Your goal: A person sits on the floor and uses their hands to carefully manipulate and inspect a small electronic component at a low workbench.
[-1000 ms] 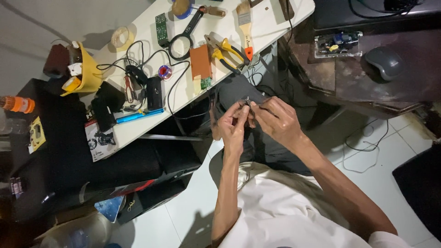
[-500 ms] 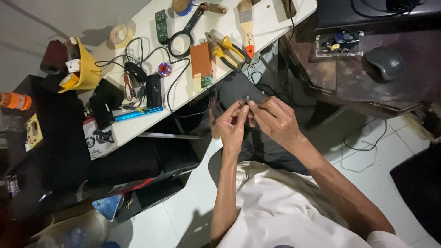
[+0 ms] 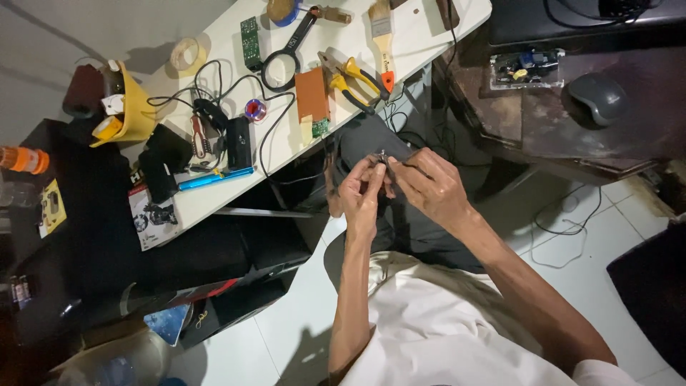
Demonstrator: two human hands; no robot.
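Both hands meet just below the white tabletop (image 3: 429, 43): left hand (image 3: 363, 196) and right hand (image 3: 432, 187) pinch a small metal part (image 3: 384, 159) between fingertips. The fiddling looks unfinished; yellow-handled pliers (image 3: 354, 80) lie untouched.

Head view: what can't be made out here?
- Small metal part pinched between left hand and right hand: too small, fingers cover it.
- Both grips: fingertips overlap.
- Blue tape roll on white table: cut by top edge.
- Grey computer mouse: dim.
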